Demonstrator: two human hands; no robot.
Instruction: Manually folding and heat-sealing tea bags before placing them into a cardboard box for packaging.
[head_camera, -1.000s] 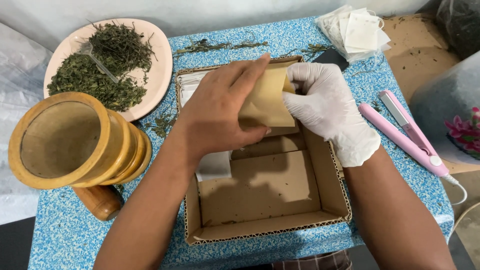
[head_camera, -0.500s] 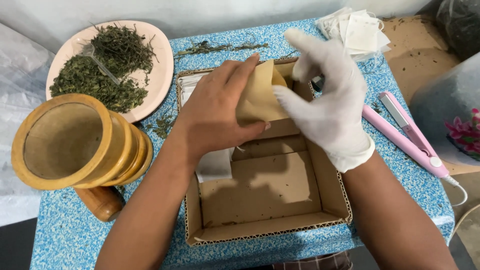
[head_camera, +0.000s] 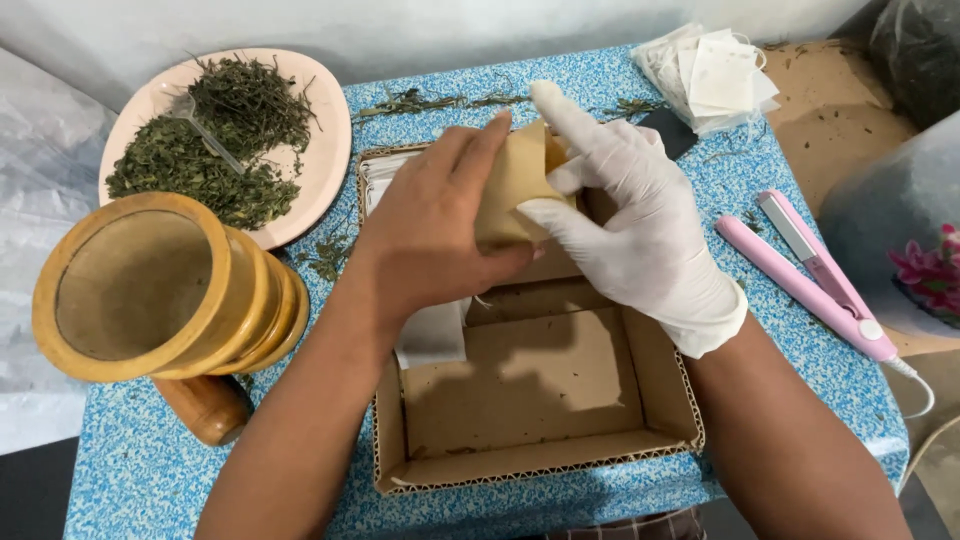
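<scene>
My bare left hand (head_camera: 430, 235) grips a small tan paper pouch (head_camera: 512, 180), holding it upright over the far half of an open cardboard box (head_camera: 540, 455). My right hand (head_camera: 640, 225), in a white glove, touches the pouch's right edge with thumb and fingers, its index finger pointing up. A white tea bag (head_camera: 432, 335) hangs just below my left palm against the box's left wall. More white bags lie under my left hand at the box's far left corner, mostly hidden.
A wooden mortar (head_camera: 160, 290) with its pestle (head_camera: 205, 408) stands at the left. Behind it a pink plate (head_camera: 325, 150) holds dried green herbs. A stack of empty white bags (head_camera: 715, 75) lies far right, a pink heat sealer (head_camera: 805, 275) at the right.
My gloved right hand has shifted from lying flat on the pouch to working its right edge with the index finger raised. My left hand keeps its hold on the pouch.
</scene>
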